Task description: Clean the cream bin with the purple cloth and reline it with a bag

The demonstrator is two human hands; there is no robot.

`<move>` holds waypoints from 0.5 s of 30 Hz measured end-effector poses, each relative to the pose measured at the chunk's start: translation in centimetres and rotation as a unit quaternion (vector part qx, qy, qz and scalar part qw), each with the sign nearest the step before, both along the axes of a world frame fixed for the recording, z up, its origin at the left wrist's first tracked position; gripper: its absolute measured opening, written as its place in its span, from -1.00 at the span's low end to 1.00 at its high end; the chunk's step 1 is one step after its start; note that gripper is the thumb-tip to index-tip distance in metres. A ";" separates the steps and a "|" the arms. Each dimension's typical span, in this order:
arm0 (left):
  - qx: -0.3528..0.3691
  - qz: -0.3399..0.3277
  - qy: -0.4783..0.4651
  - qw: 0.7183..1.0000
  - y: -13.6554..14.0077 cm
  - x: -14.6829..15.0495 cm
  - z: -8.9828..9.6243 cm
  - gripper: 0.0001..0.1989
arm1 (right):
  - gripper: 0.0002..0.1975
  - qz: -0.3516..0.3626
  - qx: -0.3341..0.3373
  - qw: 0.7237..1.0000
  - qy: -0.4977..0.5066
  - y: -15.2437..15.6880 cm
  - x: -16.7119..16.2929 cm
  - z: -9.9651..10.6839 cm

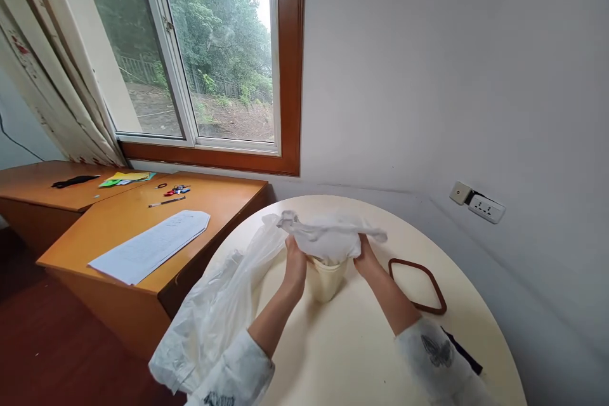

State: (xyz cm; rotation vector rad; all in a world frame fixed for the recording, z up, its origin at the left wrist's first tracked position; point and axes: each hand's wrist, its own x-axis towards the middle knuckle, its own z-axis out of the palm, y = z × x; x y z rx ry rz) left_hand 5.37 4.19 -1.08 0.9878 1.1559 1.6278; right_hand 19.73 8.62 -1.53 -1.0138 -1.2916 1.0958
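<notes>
A white plastic bag (pixel 328 238) is stretched between my two hands over the mouth of a cream-coloured bin (pixel 328 282) on the round table. My left hand (pixel 295 261) grips the bag's left side, and my right hand (pixel 365 257) grips its right side. The bag's lower part dips into the bin's opening. Folds of the bag cover some of my fingertips. To the left, a large heap of clear plastic bags (pixel 214 304) lies along the table's edge. A brown rounded frame (pixel 435 285), like a bin's rim ring, rests right of my right forearm.
The round cream table (pixel 361 355) stands against the wall. A black strip (pixel 464 352) lies by my right sleeve. On the wooden desk (pixel 118 225) to the left are papers (pixel 152 247), a pen (pixel 166 202) and keys (pixel 177 190). A wall socket (pixel 486 208) is at right.
</notes>
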 end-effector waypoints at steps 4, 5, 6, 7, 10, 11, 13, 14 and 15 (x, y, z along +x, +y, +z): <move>0.002 -0.022 -0.015 1.000 3.3 0.3 0.4 -0.71 | -0.55 -0.012 -0.011 1.000 -0.005 -4.1 1.2 -0.5; 0.001 -0.034 -0.017 0.999 3.9 0.2 0.6 -0.72 | -0.57 -0.006 -0.012 1.000 -0.006 -5.0 1.7 -0.5; 0.000 -0.045 -0.017 0.999 4.3 0.1 0.8 -0.72 | -0.59 0.001 -0.011 1.000 -0.010 -5.9 2.2 -0.5; 0.000 -0.057 -0.017 0.998 4.7 0.0 1.0 -0.73 | -0.61 0.005 -0.006 1.000 -0.017 -6.5 2.8 -0.4; 0.007 -0.087 -0.009 0.996 5.3 -1.2 2.0 -0.77 | -0.65 -0.035 0.027 0.997 -0.067 -7.2 5.1 0.6; 0.010 -0.094 -0.006 0.995 5.3 -1.7 2.6 -0.77 | -0.65 -0.055 0.040 0.994 -0.081 -7.1 5.9 1.2; 0.019 -0.102 -0.002 0.995 5.3 -3.0 4.0 -0.77 | -0.66 -0.091 0.062 0.990 -0.086 -6.8 7.7 2.8; 0.025 -0.105 -0.002 0.994 5.2 -3.7 4.9 -0.76 | -0.67 -0.106 0.073 0.989 -0.078 -6.7 8.6 3.7; 0.033 -0.107 -0.002 0.994 5.0 -4.4 5.9 -0.75 | -0.67 -0.120 0.085 0.986 -0.072 -6.6 9.5 4.6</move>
